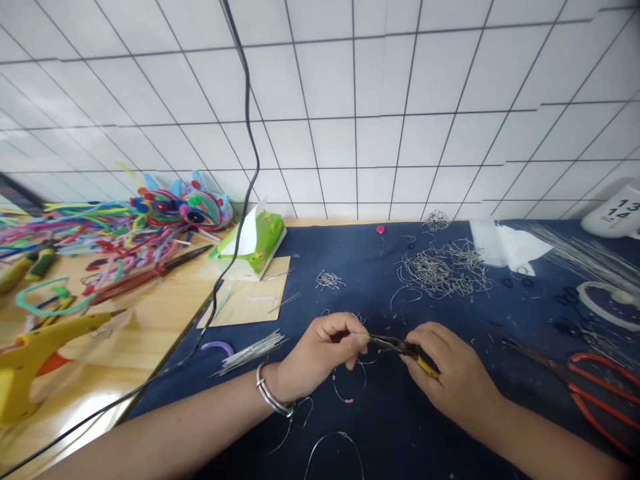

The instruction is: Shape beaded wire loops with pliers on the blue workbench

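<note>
Both grips closed. Left hand (327,343) pinches fine silver wire (364,335); yellow-handled metal pliers (400,346), gripped by right hand (443,363), long axis crosswise, tips toward it. Pink-beaded wire loop (349,401) just below left hand.

White glare on the wooden table (145,333)

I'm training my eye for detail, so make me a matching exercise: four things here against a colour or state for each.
1. right hand
2. glue gun
3. mug
4. tissue box

A. white, bearing numbers
B. green, white tissue poking out
C. closed around pliers
D. mostly yellow, on the wooden surface

Pairs: 1-C, 2-D, 3-A, 4-B
</note>
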Available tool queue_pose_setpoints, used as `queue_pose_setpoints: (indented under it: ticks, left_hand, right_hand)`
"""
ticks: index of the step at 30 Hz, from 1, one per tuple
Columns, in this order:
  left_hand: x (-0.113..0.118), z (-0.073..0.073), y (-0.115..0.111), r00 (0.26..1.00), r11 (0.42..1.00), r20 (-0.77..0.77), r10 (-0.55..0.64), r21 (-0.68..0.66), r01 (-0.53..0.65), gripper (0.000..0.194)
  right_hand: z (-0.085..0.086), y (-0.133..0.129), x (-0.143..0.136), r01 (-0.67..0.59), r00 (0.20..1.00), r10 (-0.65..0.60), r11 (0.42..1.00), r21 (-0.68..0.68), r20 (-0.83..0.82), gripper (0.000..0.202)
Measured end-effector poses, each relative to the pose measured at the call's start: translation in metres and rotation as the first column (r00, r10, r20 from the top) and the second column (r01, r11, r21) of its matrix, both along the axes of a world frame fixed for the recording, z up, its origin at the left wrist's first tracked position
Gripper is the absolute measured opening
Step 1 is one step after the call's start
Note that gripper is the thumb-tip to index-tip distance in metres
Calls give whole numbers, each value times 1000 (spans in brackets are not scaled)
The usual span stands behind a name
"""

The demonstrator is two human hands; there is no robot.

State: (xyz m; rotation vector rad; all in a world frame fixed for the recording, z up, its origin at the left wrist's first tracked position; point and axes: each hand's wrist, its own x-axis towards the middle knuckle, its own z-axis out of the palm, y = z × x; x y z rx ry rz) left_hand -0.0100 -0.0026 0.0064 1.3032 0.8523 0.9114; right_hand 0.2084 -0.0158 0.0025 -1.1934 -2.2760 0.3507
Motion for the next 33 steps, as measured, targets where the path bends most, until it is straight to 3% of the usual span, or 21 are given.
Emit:
queue_pose_setpoints:
  ticks: [8,20,25,33]
  left_hand:
    - [2,-3,-1,999,997,52,5,-78,-1,15]
    - [2,-5,-3,993,967,97,-73,-238,95,16]
    - [2,-5,-3,995,977,78,-60,-202,75,16]
    - [1,-1,-1,993,991,-42,113,-66,-115,16]
  right_hand:
    - [-2,1,2,-13,1000,12,999,47,21,7]
    - [-3,2,3,-21,998,15,995,99,66,9]
    - [-3,5,4,-16,997,9,995,100,71,7]
    - [3,9,5,113,992,-113,994,7,-54,7]
